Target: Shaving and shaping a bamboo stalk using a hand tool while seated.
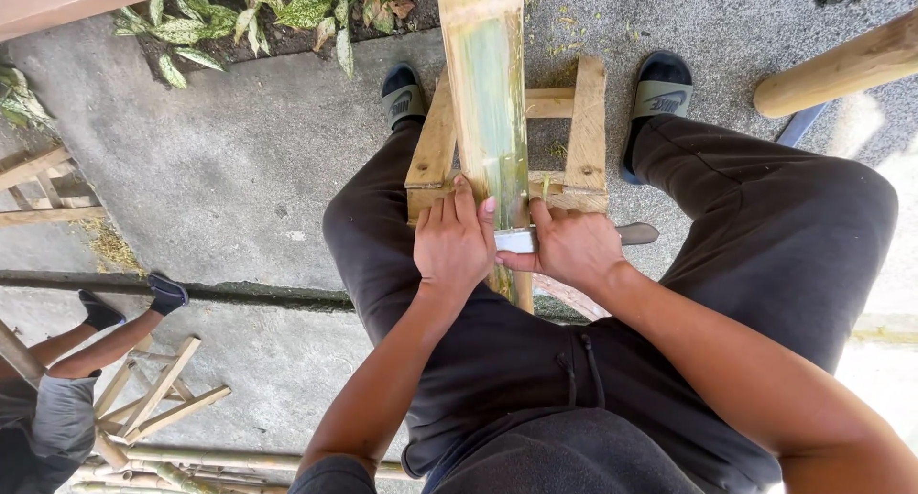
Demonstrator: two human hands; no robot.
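Green bamboo pole (488, 92) lies lengthwise on wooden frame (585, 131), between knees. Left hand (452, 241) flat, fingers extended, pressing pole. Right hand (572, 247) closed around knife (574, 236) lying crosswise on pole.

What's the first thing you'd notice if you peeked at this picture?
A thick green bamboo pole runs down the middle, lying on a small wooden frame between the person's feet. Both hands meet on it: the left hand presses flat on the pole, the right hand grips a knife laid across it. At lower left, another person sits among more bamboo.
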